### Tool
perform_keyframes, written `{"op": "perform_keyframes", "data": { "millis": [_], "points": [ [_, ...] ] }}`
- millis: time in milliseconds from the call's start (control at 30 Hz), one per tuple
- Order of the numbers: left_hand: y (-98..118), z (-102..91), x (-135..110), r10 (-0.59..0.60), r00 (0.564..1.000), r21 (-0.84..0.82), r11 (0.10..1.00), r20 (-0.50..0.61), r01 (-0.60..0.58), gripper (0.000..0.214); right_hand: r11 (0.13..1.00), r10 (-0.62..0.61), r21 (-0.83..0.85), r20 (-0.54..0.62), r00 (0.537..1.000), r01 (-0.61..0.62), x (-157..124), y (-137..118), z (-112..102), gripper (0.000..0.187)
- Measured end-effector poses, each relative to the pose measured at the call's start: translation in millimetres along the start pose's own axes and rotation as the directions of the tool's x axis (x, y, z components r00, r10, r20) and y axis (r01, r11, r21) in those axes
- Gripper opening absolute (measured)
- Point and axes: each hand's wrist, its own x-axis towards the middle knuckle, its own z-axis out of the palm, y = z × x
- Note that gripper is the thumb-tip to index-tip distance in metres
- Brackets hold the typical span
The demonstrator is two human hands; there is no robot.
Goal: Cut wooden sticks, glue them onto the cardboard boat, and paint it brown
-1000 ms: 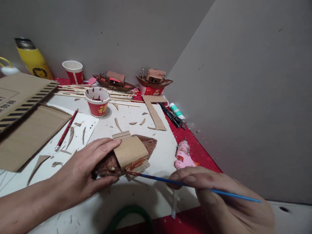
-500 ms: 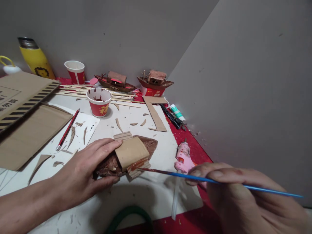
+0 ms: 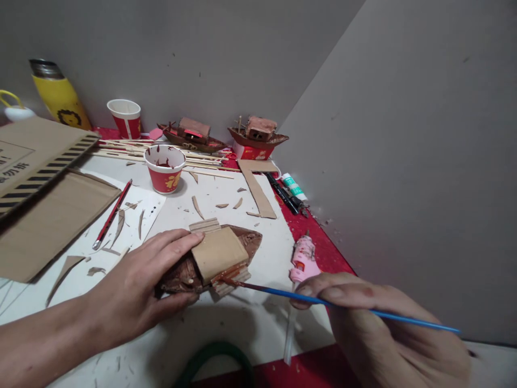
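Note:
A small model boat of cardboard, with a brown-painted hull and a bare tan roof, lies on the white board. My left hand is closed around its near-left end, thumb along the near side, fingers over the top. Between the thumb and fingers of my right hand is a thin blue paintbrush. Its bristles touch the corrugated strip on the boat's near side, where wet reddish-brown paint shows. Behind the boat stands a red paper cup with dark brown paint inside.
Beyond my right hand lies a pink glue gun. Two finished-looking boats sit at the back near wooden sticks. Large cardboard pieces and a red pencil lie left. Cardboard scraps are scattered about; a yellow bottle stands behind.
My right hand has moved left with the paintbrush, whose tip has slid left along the boat's near strip. The left hand and the boat have stayed almost still.

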Motion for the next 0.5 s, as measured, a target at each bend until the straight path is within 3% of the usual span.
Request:
{"op": "perform_keyframes", "data": {
  "millis": [133,200,367,500],
  "points": [
    [-0.3,0.0,-0.3,-0.005,1.000,0.000,1.000,0.015,0.005,0.066,0.999,-0.039,0.023,0.110,0.993,0.037,-1.2,1.9,-0.4,0.021],
    [-0.8,0.1,-0.3,0.000,1.000,-0.006,1.000,0.013,0.001,0.066,0.999,-0.022,0.027,0.090,0.996,0.020,-1.7,1.6,1.2,0.020],
    [-1.1,0.3,-0.2,0.004,1.000,0.002,1.000,-0.001,-0.004,0.065,0.999,0.035,0.030,-0.084,0.996,-0.033,0.5,-1.3,4.4,0.014],
    [-1.0,0.1,-0.3,-0.004,1.000,0.003,1.000,0.005,0.004,0.065,0.999,0.034,0.003,0.014,0.999,-0.034,0.5,0.2,0.6,0.016]
  ]
}}
